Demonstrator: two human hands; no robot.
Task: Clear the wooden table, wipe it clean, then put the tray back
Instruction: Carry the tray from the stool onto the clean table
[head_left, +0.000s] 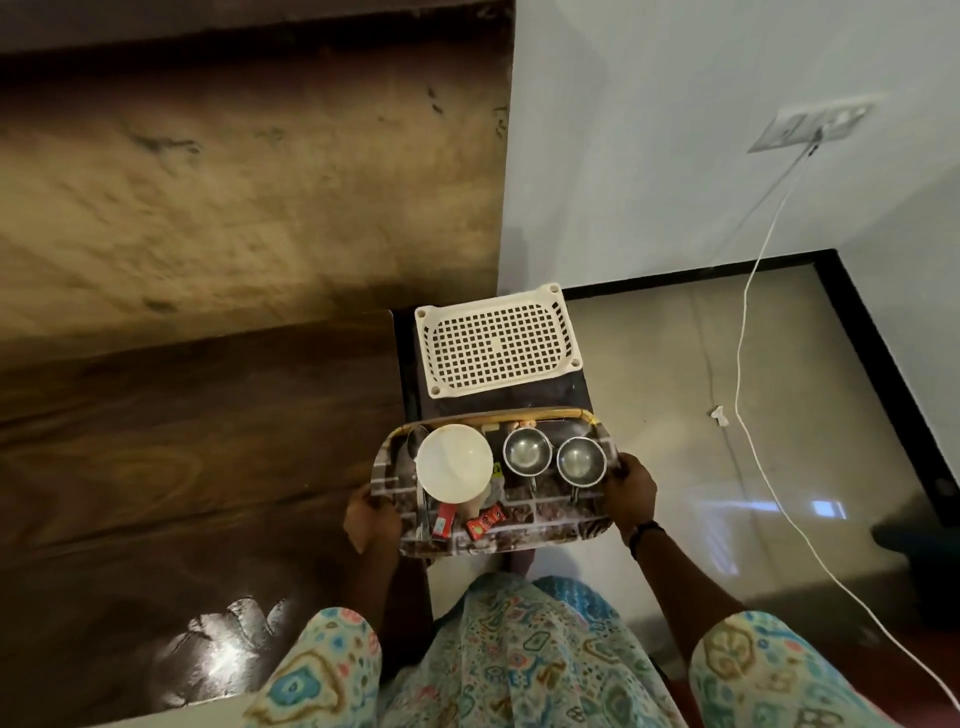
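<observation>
Both arms reach forward, the left hand (370, 514) and right hand (630, 488) each with fingers curled, gripping.

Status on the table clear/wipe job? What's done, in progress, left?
Done: cannot confirm; no cloth or wiping in view.
In hand: the left hand and right hand grip the ends of the tray, which carries a white bowl, two steel cups and small packets, beside the wooden table and in front of a white basket.
Left: likely wiping, then returning the tray.
</observation>
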